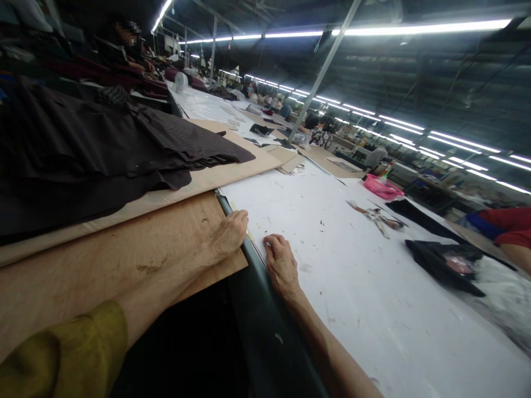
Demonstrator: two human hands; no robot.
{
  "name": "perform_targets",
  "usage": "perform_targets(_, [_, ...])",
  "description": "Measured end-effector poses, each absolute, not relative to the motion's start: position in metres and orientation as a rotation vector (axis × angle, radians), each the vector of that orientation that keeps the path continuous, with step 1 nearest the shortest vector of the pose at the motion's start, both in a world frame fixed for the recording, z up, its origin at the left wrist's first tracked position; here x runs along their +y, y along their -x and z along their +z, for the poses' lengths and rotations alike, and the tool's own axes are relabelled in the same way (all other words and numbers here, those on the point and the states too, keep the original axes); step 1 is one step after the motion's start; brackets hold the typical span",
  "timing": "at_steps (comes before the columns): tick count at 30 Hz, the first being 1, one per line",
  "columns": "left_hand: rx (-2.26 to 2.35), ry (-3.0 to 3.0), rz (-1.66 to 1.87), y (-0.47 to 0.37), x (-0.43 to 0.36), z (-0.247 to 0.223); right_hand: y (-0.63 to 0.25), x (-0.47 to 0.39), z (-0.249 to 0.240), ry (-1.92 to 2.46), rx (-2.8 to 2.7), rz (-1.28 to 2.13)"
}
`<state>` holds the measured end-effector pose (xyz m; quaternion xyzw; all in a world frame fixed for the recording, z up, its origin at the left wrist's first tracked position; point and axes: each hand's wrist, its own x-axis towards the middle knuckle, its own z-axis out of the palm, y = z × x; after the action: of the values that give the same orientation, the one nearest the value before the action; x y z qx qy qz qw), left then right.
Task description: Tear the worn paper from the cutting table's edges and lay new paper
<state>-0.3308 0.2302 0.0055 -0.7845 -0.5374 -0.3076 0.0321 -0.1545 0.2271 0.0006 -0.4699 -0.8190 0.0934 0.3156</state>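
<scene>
My left hand (230, 232) rests at the near edge of the white-covered table (352, 309), where a brown wooden board (178, 221) meets it. Its fingers are curled together over the edge; what they hold, if anything, is hidden. A little to the right, my right hand (282, 260) lies on the white sheet close to the same edge. Those fingers are bent and closed, and their tips are partly hidden. A dark green rail (261, 298) runs below both hands along the table side.
Dark brown fabric (103, 138) lies layered on beige material (199, 179) at the left. Scissors (381, 220), a pink basket (381, 187) and black cloth pieces (435, 262) sit on the right side of the table. A person (124, 44) works behind the fabric.
</scene>
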Motion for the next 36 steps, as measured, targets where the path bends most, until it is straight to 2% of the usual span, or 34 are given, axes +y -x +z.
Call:
perform_targets(12, [-1.471, 2.695, -0.952, 0.330, 0.226, 0.011, 0.155, 0.228, 0.000, 1.238, -2.140, 0.256])
perform_targets(20, [-1.532, 2.662, -0.982, 0.330, 0.229, 0.007, 0.155, 0.228, -0.001, 1.232, -2.138, 0.245])
perform_targets(36, [-1.705, 2.392, -0.827, 0.308, 0.221, 0.004, 0.155, 0.228, -0.001, 1.235, -2.145, 0.235])
